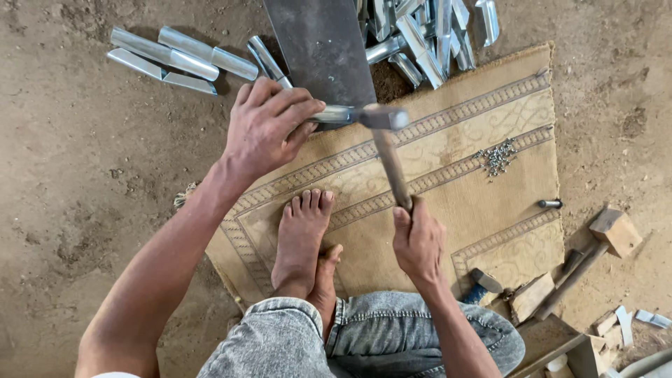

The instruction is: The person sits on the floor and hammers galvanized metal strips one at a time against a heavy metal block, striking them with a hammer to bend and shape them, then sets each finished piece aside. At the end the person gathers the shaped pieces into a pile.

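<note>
Dirt floor, mat [504, 210] | left hand [269, 126] steadies metal piece [334, 114] | right hand [418, 241] grips hammer [389, 150]

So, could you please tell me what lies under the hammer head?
Under the hammer head lies a shiny metal piece, held by the left hand on the dark plate's near edge. The right hand grips the handle. The piece's far end is hidden under the fingers.

**Single head view, steep look-down**

One camera only, worn on the head, facing almost straight down onto the dirt floor [77, 182] and beige mat [490, 203]. Close range: wearer's forearms, knees and bare feet fill the lower frame. Top edge cuts the pile of metal pieces [427, 31]. No second view to overlap.
</note>
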The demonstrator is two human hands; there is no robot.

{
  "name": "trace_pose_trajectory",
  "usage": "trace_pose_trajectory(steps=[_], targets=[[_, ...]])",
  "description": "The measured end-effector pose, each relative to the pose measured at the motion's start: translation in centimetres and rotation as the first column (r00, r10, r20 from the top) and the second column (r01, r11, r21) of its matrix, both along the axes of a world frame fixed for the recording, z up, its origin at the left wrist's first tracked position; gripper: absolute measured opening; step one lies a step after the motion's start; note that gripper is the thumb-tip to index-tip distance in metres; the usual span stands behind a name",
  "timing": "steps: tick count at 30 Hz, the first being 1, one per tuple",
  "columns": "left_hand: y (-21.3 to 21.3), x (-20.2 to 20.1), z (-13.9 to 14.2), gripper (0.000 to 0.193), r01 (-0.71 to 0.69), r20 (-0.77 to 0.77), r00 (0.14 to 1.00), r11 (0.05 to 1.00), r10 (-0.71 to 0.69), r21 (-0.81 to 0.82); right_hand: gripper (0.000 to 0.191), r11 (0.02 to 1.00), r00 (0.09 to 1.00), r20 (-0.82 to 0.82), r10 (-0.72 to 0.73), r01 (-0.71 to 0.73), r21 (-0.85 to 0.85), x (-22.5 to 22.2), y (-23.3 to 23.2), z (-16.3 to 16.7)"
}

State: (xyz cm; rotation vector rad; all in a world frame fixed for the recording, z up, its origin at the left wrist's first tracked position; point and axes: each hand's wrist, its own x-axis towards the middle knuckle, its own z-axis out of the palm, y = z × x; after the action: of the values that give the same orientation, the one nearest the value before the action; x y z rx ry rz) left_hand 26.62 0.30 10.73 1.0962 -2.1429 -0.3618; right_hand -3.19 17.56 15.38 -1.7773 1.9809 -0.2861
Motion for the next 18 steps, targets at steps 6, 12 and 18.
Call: trace_pose_trajectory(steps=[6, 12, 18], targets=[[0.2, 0.0, 0.0, 0.033, 0.01, 0.025, 1.0, 1.0, -0.011, 0.008, 0.041, 0.833, 0.996, 0.023, -0.087, 0.086, -0.546, 0.1, 0.0, 4.0], [0.5, -0.2, -0.3, 0.033, -0.014, 0.041, 0.999, 1.0, 0.013, 0.026, 0.022, 0.78, 0.683, 0.73, -0.026, 0.471, -0.413, 2.4, -0.2, 8.7], [0.7, -0.4, -0.5, 0.032, -0.012, 0.029, 1.0, 0.998, 0.01, 0.066, 0.017, 0.935, 0.999, -0.032, 0.038, -0.047, -0.353, 0.8, -0.1, -0.2]])
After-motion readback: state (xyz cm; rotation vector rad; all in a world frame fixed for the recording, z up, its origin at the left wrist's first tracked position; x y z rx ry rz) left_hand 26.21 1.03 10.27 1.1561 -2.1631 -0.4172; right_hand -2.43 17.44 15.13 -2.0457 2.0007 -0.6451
